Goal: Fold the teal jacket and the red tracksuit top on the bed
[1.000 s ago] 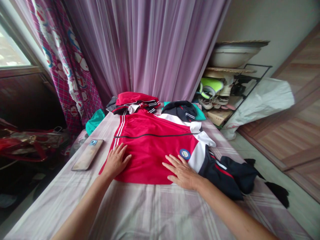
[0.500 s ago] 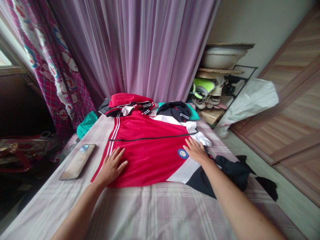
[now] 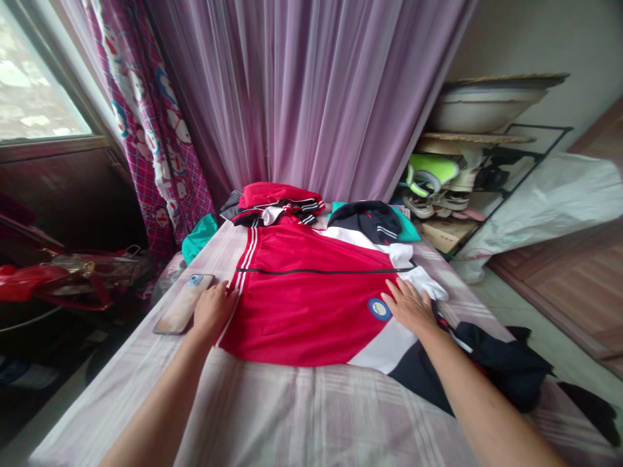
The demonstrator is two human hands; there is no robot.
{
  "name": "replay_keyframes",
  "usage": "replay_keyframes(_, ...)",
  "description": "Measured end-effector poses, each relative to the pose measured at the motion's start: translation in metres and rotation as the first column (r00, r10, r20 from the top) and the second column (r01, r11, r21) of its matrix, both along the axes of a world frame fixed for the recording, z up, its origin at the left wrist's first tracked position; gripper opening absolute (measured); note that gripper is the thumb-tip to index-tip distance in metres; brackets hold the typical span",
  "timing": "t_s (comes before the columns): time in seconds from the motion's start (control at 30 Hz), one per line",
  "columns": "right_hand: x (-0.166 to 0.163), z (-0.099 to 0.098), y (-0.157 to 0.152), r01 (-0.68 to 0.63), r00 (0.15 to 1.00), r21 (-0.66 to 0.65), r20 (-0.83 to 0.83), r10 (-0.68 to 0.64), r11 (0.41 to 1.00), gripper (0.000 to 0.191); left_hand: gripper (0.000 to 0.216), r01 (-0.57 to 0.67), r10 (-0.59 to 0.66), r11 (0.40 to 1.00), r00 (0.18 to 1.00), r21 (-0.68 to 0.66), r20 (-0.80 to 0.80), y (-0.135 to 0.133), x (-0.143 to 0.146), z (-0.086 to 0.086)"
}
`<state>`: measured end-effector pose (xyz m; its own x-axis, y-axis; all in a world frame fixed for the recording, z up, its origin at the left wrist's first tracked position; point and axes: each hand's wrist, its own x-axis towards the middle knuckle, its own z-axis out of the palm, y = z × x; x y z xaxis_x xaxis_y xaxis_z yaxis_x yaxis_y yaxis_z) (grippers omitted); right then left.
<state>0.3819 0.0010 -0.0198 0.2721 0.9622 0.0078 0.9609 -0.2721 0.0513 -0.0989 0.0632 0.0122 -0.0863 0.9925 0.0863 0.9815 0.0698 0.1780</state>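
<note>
A red sports jacket (image 3: 311, 301) with white side stripes, a black zip line and a round blue badge (image 3: 379, 309) lies spread flat on the checked bed (image 3: 302, 415). My left hand (image 3: 211, 310) rests at the jacket's left edge, on the white stripes, fingers curled down beside a phone (image 3: 183, 311). My right hand (image 3: 411, 305) lies flat with fingers spread on the white panel just right of the badge. The jacket's dark sleeve (image 3: 501, 363) trails off to the right.
Folded red and dark clothes (image 3: 277, 201) and a dark garment on a teal one (image 3: 372, 220) sit at the bed's far end by the purple curtain (image 3: 311, 97). A shoe rack (image 3: 467, 188) with a basin stands right. A red bag (image 3: 73, 282) lies left.
My left hand slid from the red front out to the jacket's left edge. My right hand moved from the lower front up to the white panel by the badge.
</note>
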Motion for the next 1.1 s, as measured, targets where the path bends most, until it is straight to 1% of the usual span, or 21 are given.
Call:
replay_keyframes(0.1,0.002,-0.004,0.000,0.005,1.000,0.014,-0.002,-0.005,1.000,0.060,0.052,-0.067,0.067,0.990,0.998,-0.122,-0.001,0.015,0.004,0.015)
replay_keyframes(0.17,0.000,-0.002,0.000,0.013,1.000,0.018,-0.003,-0.013,1.000,0.059,0.053,-0.092,0.093,0.973,0.996,-0.211,-0.004,0.025,0.007,0.023)
replay_keyframes(0.23,-0.003,0.001,-0.001,0.022,1.000,0.012,-0.007,-0.022,1.000,0.059,0.053,-0.101,0.105,0.962,0.995,-0.253,0.003,0.032,0.010,0.028)
replay_keyframes(0.33,-0.006,0.006,-0.002,0.025,1.000,0.005,-0.014,-0.025,1.000,0.059,0.048,-0.100,0.113,0.975,0.992,-0.197,0.054,0.036,0.012,0.030)
replay_keyframes(0.43,-0.008,0.008,-0.002,0.032,0.999,0.002,-0.019,-0.032,0.999,0.058,0.044,-0.079,0.093,0.990,0.988,-0.116,0.122,0.031,0.010,0.029)
replay_keyframes(0.53,-0.009,0.006,-0.002,0.031,0.999,0.010,-0.014,-0.031,0.999,0.058,0.039,-0.065,0.069,0.997,0.993,-0.050,0.092,0.022,0.004,0.027)
replay_keyframes(0.6,-0.009,0.004,-0.002,0.023,1.000,0.028,-0.010,-0.022,0.999,0.057,0.038,-0.069,0.072,0.995,0.996,-0.066,0.044,0.020,0.000,0.023)
replay_keyframes(0.67,-0.009,0.001,-0.002,0.015,1.000,0.045,-0.009,-0.014,0.999,0.057,0.039,-0.073,0.079,0.990,0.996,-0.120,0.047,0.024,-0.004,0.020)
replay_keyframes(0.73,-0.008,-0.002,-0.002,0.007,1.000,0.061,-0.006,-0.007,0.998,0.057,0.043,-0.078,0.096,0.987,0.988,-0.143,0.121,0.033,-0.009,0.016)
replay_keyframes(0.8,-0.007,-0.005,-0.001,0.004,1.000,0.083,0.001,-0.004,0.997,0.056,0.045,-0.089,0.127,0.984,0.957,-0.155,0.262,0.047,-0.013,0.014)
replay_keyframes(0.9,-0.005,-0.011,0.000,-0.008,1.000,0.127,0.016,0.006,0.992,0.055,0.044,-0.097,0.178,0.975,0.879,-0.199,0.443,0.071,-0.020,0.014)
replay_keyframes(1.0,-0.005,-0.017,0.000,-0.023,0.999,0.152,0.026,0.020,0.988,0.055,0.045,-0.087,0.201,0.969,0.823,-0.232,0.531,0.093,-0.021,0.017)
replay_keyframes(1.1,-0.006,-0.017,-0.002,-0.024,0.999,0.166,0.032,0.019,0.986,0.055,0.048,-0.049,0.235,0.956,0.721,-0.290,0.652,0.113,-0.015,0.024)
